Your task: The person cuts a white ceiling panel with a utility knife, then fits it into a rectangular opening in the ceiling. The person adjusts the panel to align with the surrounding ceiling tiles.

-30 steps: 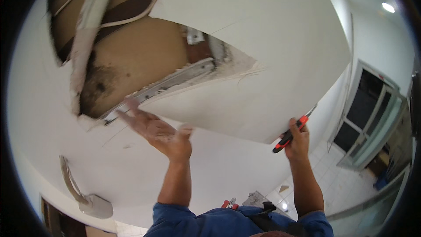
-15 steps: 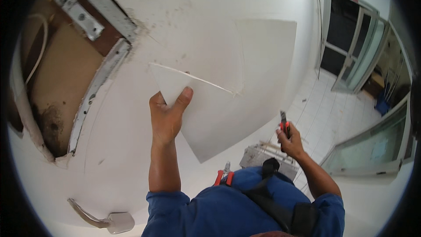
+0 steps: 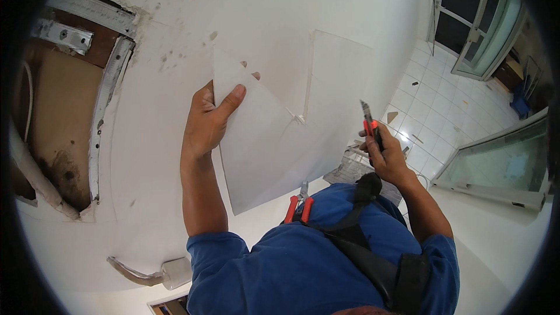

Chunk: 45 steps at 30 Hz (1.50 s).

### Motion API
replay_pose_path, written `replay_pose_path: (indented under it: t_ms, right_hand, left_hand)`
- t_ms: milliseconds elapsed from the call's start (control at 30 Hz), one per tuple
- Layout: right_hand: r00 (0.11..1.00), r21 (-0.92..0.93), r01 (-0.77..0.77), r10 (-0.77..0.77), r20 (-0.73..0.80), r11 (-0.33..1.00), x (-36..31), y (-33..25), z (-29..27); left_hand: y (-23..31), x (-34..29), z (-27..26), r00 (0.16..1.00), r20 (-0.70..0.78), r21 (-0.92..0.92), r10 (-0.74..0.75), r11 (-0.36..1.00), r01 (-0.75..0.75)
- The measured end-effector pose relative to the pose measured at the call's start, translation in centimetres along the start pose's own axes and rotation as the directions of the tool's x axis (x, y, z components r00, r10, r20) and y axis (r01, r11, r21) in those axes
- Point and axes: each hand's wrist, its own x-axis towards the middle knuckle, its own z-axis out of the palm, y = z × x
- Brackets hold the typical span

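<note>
A thin white board (image 3: pixel 274 151) with a V-shaped notch in its upper edge is held up in front of me. My left hand (image 3: pixel 205 121) grips it by the left side, thumb on the near face and fingers behind; two fingertips peek past the slanted cut edge. At the bottom of the notch the cut looks ragged. Off to the right of the board, apart from it, my right hand (image 3: pixel 386 154) is closed round a red-and-black utility knife (image 3: pixel 371 127), its blade out and pointing up.
On the left, a rectangular opening (image 3: pixel 67 99) with a metal-edged frame shows brown backing and a pipe. Red-handled pliers (image 3: pixel 299 209) hang at my chest beside a black strap (image 3: pixel 364 245). Scraps lie on the white tiled floor (image 3: pixel 426 93) near a glass door (image 3: pixel 475 29).
The board has turned, so its notch now faces more directly upward. My left hand has shifted left with it. My right hand keeps the knife in nearly the same spot, slightly higher.
</note>
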Motion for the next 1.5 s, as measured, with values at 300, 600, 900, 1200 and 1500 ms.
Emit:
replay_pose_path:
  t_ms: [300, 600, 900, 1200, 1500]
  right_hand:
    - [0.99, -0.21, 0.083, -0.057, 0.13, 0.974, 1.0, -3.4, 3.2]
    - [0.981, -0.327, 0.111, -0.051, 0.186, 0.939, 2.4, -4.1, 5.0]
    - [0.976, -0.379, 0.127, -0.048, 0.212, 0.917, 3.3, -3.2, 6.0]
    - [0.976, -0.384, 0.112, -0.028, 0.217, 0.916, 2.9, -3.0, 6.2]
    - [0.981, -0.349, 0.09, -0.023, 0.192, 0.933, 2.0, -2.3, 6.4]
  left_hand:
    - [1.2, 0.2, 0.9, 0.997, 0.068, -0.03, -0.028, 0.999, 0.03]
    - [0.6, 1.4, 2.7, 0.996, 0.087, -0.145, -0.025, 0.989, 0.037]
    - [0.7, 0.8, 3.4, 0.997, 0.072, -0.29, -0.009, 0.956, 0.03]
    - [1.1, -0.3, 4.0, 0.999, 0.002, -0.175, 0.049, 0.983, -0.048]
    - [1.4, -0.9, 4.3, 0.998, -0.022, -0.181, 0.058, 0.982, -0.061]
